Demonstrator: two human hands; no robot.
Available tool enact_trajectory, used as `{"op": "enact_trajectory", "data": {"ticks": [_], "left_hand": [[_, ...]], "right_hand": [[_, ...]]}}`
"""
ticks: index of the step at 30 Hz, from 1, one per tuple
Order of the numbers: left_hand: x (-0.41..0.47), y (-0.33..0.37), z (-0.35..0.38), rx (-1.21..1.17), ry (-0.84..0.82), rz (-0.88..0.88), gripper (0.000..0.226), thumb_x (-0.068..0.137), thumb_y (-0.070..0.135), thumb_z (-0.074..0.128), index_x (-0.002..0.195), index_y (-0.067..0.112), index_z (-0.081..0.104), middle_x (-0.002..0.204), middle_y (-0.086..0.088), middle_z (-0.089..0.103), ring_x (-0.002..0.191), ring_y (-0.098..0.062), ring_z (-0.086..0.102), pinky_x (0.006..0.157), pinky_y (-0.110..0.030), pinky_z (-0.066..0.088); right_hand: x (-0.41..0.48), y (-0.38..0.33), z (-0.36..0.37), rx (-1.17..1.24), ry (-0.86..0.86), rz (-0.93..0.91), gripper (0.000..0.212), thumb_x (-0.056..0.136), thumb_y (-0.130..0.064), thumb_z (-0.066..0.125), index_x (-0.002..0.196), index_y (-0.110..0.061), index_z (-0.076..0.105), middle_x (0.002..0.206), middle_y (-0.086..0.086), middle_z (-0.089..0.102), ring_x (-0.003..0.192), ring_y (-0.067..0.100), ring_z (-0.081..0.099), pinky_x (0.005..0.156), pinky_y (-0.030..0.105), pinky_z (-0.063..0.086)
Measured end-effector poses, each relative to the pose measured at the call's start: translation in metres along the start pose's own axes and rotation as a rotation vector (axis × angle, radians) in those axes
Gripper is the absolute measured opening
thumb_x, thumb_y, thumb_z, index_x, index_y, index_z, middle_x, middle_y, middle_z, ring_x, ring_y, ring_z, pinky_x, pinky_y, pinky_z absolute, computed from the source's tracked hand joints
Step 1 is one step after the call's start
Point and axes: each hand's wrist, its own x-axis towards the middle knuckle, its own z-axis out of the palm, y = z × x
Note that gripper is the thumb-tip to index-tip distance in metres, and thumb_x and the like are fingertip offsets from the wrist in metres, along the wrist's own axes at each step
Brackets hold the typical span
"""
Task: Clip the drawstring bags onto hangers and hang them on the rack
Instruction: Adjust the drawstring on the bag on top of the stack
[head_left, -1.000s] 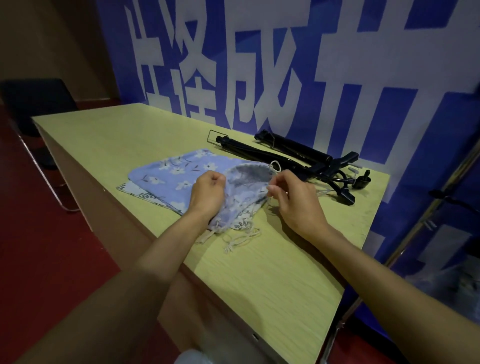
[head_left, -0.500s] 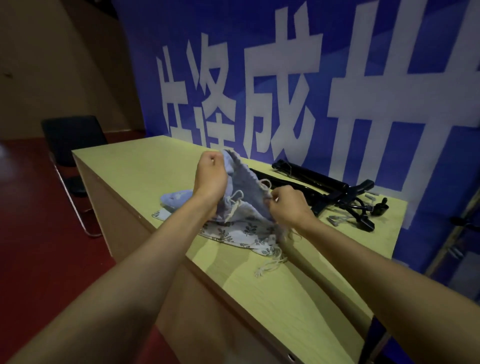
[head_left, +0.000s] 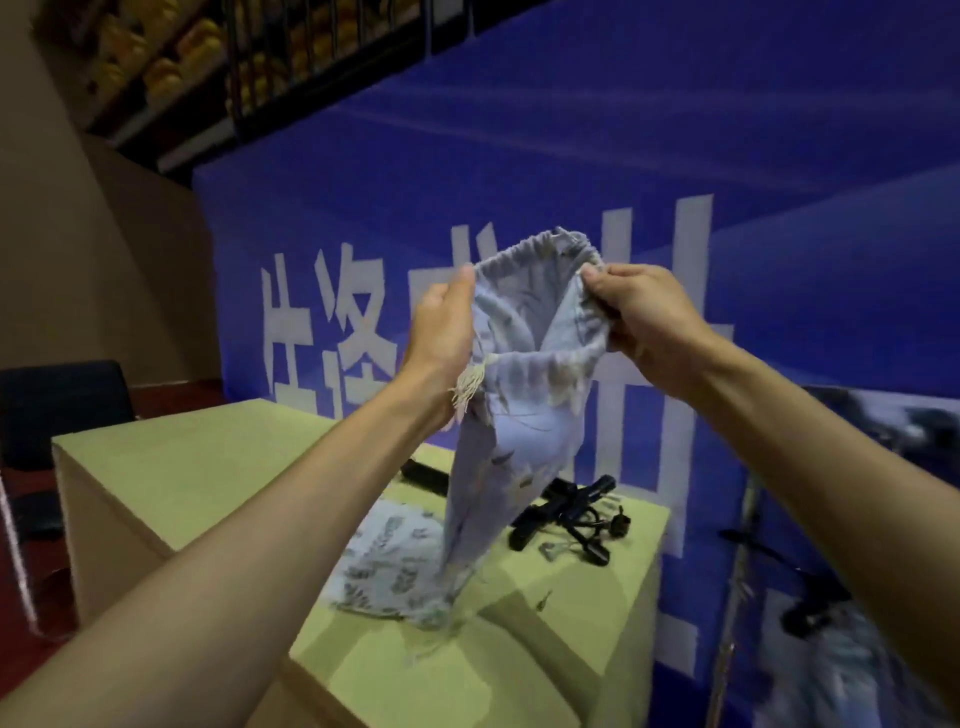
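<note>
A dim, uneven light is cast from above, so that the table (head_left: 182, 467) is lit palely and a soft shadow is thrown beneath the drawstring bag (head_left: 524, 415), while heavy motion blur is seen throughout, worst at the right edge, where the blue banner (head_left: 519, 156) is smeared and bent by wide-angle distortion.

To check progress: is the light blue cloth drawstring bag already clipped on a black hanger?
No, the left hand and right hand hold the bag by its rim; the black hangers lie on the yellowish table.
</note>
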Motion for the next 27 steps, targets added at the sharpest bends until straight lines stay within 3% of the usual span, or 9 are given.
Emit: {"op": "enact_trajectory", "data": {"ticks": [2,6,9,11,14,16,20,23,27], "left_hand": [[-0.012,0.013,0.029,-0.004,-0.109,-0.004,0.031,0.1,0.036,0.046,0.09,0.011,0.062,0.082,-0.013,0.062,0.074,-0.025,0.058,0.069,-0.036,0.047],[-0.042,0.022,0.084,-0.061,-0.266,-0.06,0.024,0.098,0.027,0.052,0.09,0.008,0.063,0.08,-0.011,0.063,0.074,-0.022,0.059,0.065,-0.031,0.047],[-0.061,0.004,0.116,-0.085,-0.314,-0.169,0.025,0.097,0.026,0.054,0.092,0.005,0.066,0.086,-0.012,0.068,0.079,-0.023,0.064,0.073,-0.032,0.052],[-0.076,-0.016,0.136,-0.082,-0.329,-0.271,0.027,0.097,0.026,0.054,0.093,0.003,0.068,0.092,-0.014,0.071,0.082,-0.027,0.068,0.078,-0.036,0.054],[-0.102,-0.043,0.162,-0.083,-0.345,-0.442,0.025,0.097,0.024,0.051,0.095,0.003,0.063,0.082,-0.014,0.064,0.067,-0.027,0.063,0.065,-0.033,0.051],[-0.115,-0.051,0.172,-0.118,-0.367,-0.555,0.021,0.096,0.019,0.048,0.088,0.004,0.06,0.066,-0.012,0.06,0.054,-0.024,0.058,0.058,-0.03,0.049],[-0.132,-0.062,0.176,-0.138,-0.475,-0.643,0.025,0.096,0.015,0.043,0.075,0.007,0.054,0.044,-0.008,0.057,0.036,-0.019,0.055,0.043,-0.023,0.049],[-0.135,-0.067,0.169,-0.137,-0.483,-0.664,0.022,0.094,0.018,0.045,0.091,0.004,0.061,0.064,-0.015,0.067,0.056,-0.025,0.063,0.064,-0.035,0.055],[-0.135,-0.072,0.152,-0.129,-0.467,-0.67,0.026,0.089,0.022,0.049,0.1,0.004,0.063,0.088,-0.022,0.07,0.076,-0.031,0.067,0.085,-0.045,0.054]], "right_hand": [[-0.01,-0.021,-0.035,-0.077,0.066,-0.017,0.023,0.095,-0.018,0.055,0.074,-0.012,0.055,0.065,0.01,0.043,0.055,0.019,0.039,0.053,0.029,0.03],[-0.046,-0.048,-0.109,-0.322,0.194,0.022,0.026,0.093,-0.019,0.057,0.068,-0.014,0.052,0.054,0.003,0.039,0.042,0.012,0.033,0.043,0.021,0.026],[-0.073,-0.048,-0.155,-0.546,0.215,0.143,0.033,0.089,-0.016,0.059,0.061,-0.008,0.045,0.056,0.006,0.031,0.045,0.016,0.026,0.04,0.018,0.022],[-0.09,-0.044,-0.181,-0.715,0.211,0.235,0.034,0.088,-0.015,0.059,0.078,0.016,0.052,0.063,0.011,0.033,0.051,0.019,0.03,0.044,0.023,0.025],[-0.116,-0.04,-0.204,-0.85,0.191,0.263,0.028,0.09,-0.001,0.041,0.108,0.016,0.055,0.062,0.011,0.039,0.051,0.021,0.035,0.048,0.027,0.028],[-0.131,-0.038,-0.203,-0.88,0.09,0.245,0.031,0.091,0.006,0.036,0.113,-0.001,0.057,0.068,0.006,0.05,0.053,0.017,0.041,0.049,0.028,0.031],[-0.151,-0.018,-0.187,-0.812,-0.238,0.304,0.03,0.094,0.01,0.04,0.115,-0.004,0.058,0.084,0.009,0.07,0.046,0.004,0.051,0.05,0.023,0.039],[-0.15,0.002,-0.177,-0.915,-0.417,0.352,0.022,0.093,0.006,0.052,0.112,-0.003,0.058,0.084,0.008,0.072,0.041,0.0,0.054,0.045,0.016,0.041],[-0.138,0.023,-0.163,-0.977,-0.528,0.383,0.016,0.088,0.003,0.062,0.1,-0.008,0.063,0.085,0.006,0.074,0.046,0.001,0.059,0.052,0.018,0.047]]}}
